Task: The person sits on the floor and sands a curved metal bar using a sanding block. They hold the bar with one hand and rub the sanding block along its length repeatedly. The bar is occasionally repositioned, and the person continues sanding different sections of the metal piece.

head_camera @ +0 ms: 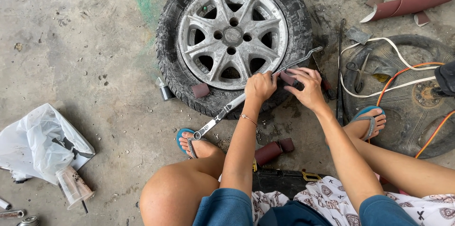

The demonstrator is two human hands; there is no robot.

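Head view: your left hand (259, 86) and right hand (307, 86) pinch dark sandpaper (287, 78) against the long grey metal tyre lever (256, 92) on the near sidewall of the black tyre (171, 60); next, steady rubbing strokes.

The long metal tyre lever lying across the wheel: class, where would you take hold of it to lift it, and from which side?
Take the tyre lever by its free lower shaft, between the left hand and the foot. Come from above: the bar is flat and slopes off the tyre, so there looks to be room beneath for a grip. Both hands cover its middle.
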